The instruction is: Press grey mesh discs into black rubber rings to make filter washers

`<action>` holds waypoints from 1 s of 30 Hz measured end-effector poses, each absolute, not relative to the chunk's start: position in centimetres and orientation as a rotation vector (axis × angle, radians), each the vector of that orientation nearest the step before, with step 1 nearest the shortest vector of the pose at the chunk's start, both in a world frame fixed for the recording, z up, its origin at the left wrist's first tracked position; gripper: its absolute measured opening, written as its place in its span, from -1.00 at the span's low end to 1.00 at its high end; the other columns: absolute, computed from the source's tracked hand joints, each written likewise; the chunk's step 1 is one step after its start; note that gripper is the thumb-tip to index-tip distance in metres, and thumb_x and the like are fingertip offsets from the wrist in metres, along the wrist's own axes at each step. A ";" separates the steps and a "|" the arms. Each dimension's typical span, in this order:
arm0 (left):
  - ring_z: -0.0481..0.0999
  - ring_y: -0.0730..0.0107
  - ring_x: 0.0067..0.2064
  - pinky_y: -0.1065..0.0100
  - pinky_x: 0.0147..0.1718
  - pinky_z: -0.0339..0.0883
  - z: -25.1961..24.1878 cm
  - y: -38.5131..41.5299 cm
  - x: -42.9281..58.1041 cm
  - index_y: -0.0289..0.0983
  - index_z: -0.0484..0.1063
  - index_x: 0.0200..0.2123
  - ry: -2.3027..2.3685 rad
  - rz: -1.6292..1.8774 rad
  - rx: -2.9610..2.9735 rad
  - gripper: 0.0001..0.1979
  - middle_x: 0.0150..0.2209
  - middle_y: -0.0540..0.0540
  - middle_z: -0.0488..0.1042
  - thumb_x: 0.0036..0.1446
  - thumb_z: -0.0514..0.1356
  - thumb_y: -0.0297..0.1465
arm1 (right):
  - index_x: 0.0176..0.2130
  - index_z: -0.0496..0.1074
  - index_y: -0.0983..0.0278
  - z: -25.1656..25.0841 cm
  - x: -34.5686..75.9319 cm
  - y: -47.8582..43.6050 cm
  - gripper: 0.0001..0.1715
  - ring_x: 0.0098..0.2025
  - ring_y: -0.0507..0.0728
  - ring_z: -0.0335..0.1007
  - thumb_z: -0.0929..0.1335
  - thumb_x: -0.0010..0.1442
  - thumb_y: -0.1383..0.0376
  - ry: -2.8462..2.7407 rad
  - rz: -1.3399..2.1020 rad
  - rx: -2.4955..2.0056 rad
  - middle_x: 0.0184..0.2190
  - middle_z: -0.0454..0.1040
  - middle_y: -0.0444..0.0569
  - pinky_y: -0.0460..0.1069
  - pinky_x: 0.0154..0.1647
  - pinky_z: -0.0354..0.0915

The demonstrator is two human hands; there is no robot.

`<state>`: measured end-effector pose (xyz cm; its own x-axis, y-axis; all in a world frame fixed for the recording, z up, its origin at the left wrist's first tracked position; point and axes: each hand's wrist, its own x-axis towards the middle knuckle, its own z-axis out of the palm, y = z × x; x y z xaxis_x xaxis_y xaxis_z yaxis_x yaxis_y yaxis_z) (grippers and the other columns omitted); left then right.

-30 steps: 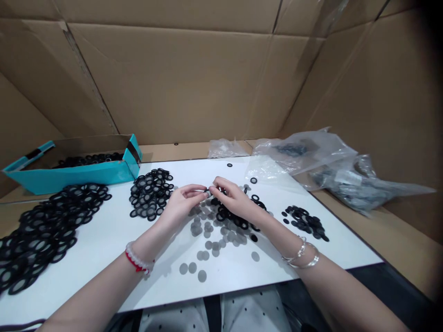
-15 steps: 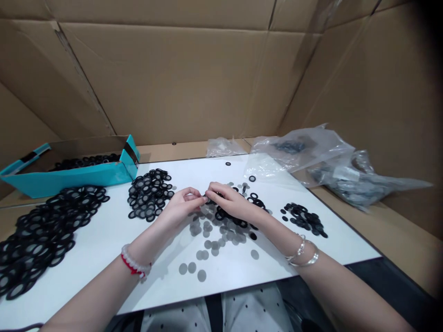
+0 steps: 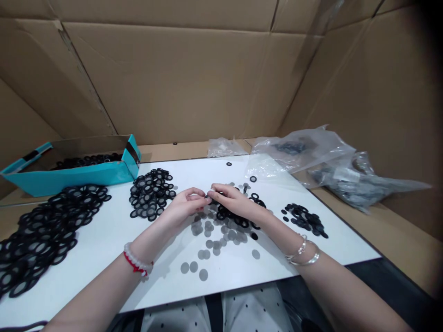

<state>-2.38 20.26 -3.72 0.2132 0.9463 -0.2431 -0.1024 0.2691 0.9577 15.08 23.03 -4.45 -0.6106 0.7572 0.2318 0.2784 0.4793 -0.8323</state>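
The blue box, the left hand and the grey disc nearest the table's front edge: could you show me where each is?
Blue box (image 3: pixel 76 177): head view, on its front wall.
Left hand (image 3: pixel 182 207): head view, middle of the hand.
Grey disc (image 3: pixel 203 275): head view, middle of its flat face.

Brown cardboard walls (image 3: pixel 173 83) rise behind the white tabletop (image 3: pixel 107 226), a small crumpled plastic bag (image 3: pixel 225 148) at its far edge.

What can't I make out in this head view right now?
All in the head view:
1. Small dark piece: mostly hidden by the left hand and right hand.
2. Middle ring pile: partly covered by the right hand.
3. Turquoise box: bottom hidden by its front wall and contents.
4. Large ring pile: cut off by the left edge.
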 end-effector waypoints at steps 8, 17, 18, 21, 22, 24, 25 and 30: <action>0.30 0.56 -0.51 0.42 -0.42 0.18 -3.0 20.5 -2.4 -0.31 0.36 -0.44 1.160 0.883 0.913 -0.67 -0.59 0.09 0.31 -0.30 0.42 -0.41 | -0.50 0.10 0.25 -3.9 14.9 22.6 -0.63 -0.43 0.01 0.09 0.16 0.33 0.21 -2.145 0.874 -0.755 -0.50 0.13 -0.19 -0.06 -0.34 0.06; 0.39 0.48 -0.47 0.40 -0.39 0.22 -2.9 20.3 -2.4 -0.32 0.40 -0.44 1.127 0.999 0.879 -0.66 -0.58 0.07 0.37 -0.36 0.43 -0.47 | -0.51 0.07 0.24 -4.5 14.5 22.7 -0.59 -0.47 0.02 0.07 0.13 0.33 0.13 -2.160 0.883 -0.854 -0.55 0.11 -0.20 -0.05 -0.35 0.06; 0.38 0.49 -0.48 0.40 -0.41 0.21 -2.9 20.3 -2.4 -0.32 0.39 -0.44 1.140 1.013 0.881 -0.65 -0.59 0.08 0.36 -0.37 0.43 -0.48 | -0.51 0.07 0.24 -4.5 14.4 22.6 -0.59 -0.46 0.02 0.08 0.13 0.33 0.14 -2.162 0.857 -0.863 -0.55 0.11 -0.20 -0.04 -0.33 0.06; 0.29 0.54 -0.55 0.42 -0.47 0.13 -2.9 20.2 -2.3 -0.31 0.36 -0.43 1.168 1.053 0.913 -0.62 -0.65 0.14 0.30 -0.37 0.43 -0.48 | -0.50 0.09 0.24 -4.3 14.2 22.1 -0.62 -0.45 0.02 0.10 0.13 0.34 0.18 -2.191 0.737 -0.883 -0.53 0.16 -0.19 -0.01 -0.22 0.05; 0.26 0.56 -0.56 0.43 -0.49 0.10 -3.0 20.2 -2.3 -0.30 0.34 -0.42 1.170 1.064 0.923 -0.62 -0.66 0.16 0.28 -0.36 0.42 -0.47 | -0.49 0.09 0.24 -4.2 14.2 21.9 -0.63 -0.45 0.02 0.10 0.13 0.34 0.20 -2.200 0.697 -0.881 -0.52 0.18 -0.19 0.00 -0.19 0.04; 0.22 0.59 -0.58 0.44 -0.49 0.07 -3.1 20.2 -2.3 -0.29 0.31 -0.42 1.171 1.079 0.939 -0.61 -0.66 0.19 0.24 -0.34 0.42 -0.46 | -0.47 0.08 0.24 -4.0 14.2 21.7 -0.67 -0.45 0.02 0.09 0.13 0.34 0.25 -2.206 0.640 -0.866 -0.49 0.19 -0.18 0.01 -0.17 0.03; 0.21 0.60 -0.58 0.44 -0.50 0.07 -3.1 20.2 -2.4 -0.29 0.30 -0.43 1.172 1.081 0.943 -0.61 -0.67 0.20 0.22 -0.33 0.42 -0.46 | -0.47 0.08 0.24 -4.0 14.2 21.6 -0.68 -0.45 0.01 0.09 0.13 0.34 0.27 -2.202 0.625 -0.859 -0.49 0.19 -0.18 0.00 -0.18 0.03; 0.30 0.54 -0.49 0.43 -0.42 0.19 -2.8 20.3 -2.4 -0.32 0.36 -0.44 1.121 1.001 0.885 -0.65 -0.61 0.12 0.28 -0.33 0.43 -0.46 | -0.49 0.05 0.23 -4.0 14.4 22.0 -0.64 -0.45 0.02 0.07 0.13 0.34 0.22 -2.159 0.707 -0.865 -0.52 0.13 -0.19 -0.02 -0.25 0.04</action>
<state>-2.39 20.27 -2.81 0.1289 0.9477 -0.2918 -0.1830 0.3120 0.9323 14.39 21.99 -3.97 -0.5357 0.7450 0.3974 0.3657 0.6289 -0.6861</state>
